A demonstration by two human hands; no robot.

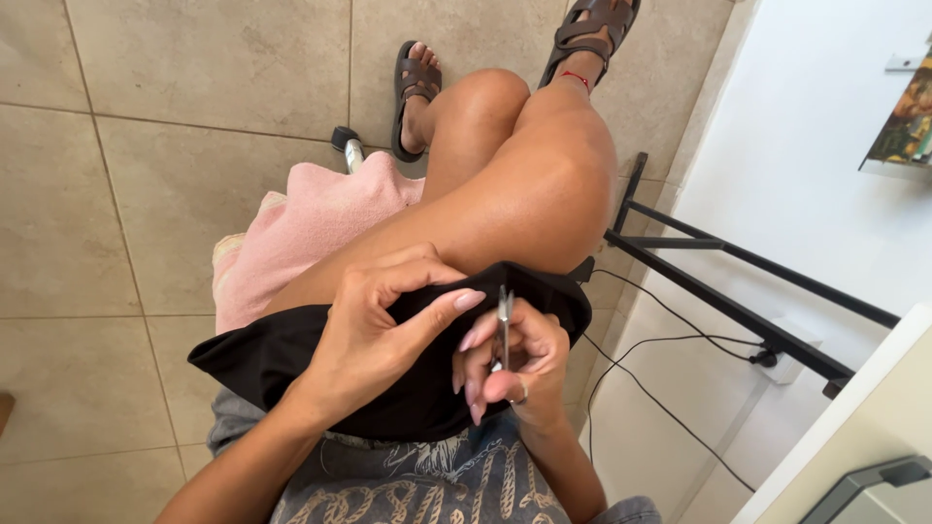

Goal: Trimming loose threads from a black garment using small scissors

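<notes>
Head view: left hand (374,325) pinches black fabric (291,354) spread on the lap, right hand (515,364) closed around small metal tweezers (505,325) (tips up, just beside it); keeping the cloth taut would steady the work.

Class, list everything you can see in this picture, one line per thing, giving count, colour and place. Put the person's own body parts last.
black cloth: one, black, draped over the lap, pinched by the left hand
metal tool: one, silver, thin, upright in the right hand
pink towel: one, pink, on the seat beside the thigh
sandals: two, brown, on the feet, on the floor
metal frame: one, black, by the white wall
cables: two, black, running to a plug near the frame
floor tiles: many, beige, underfoot
legs: two, bare, crossed
left hand: one, gripping the cloth
right hand: one, holding the tool, ring on a finger
</notes>
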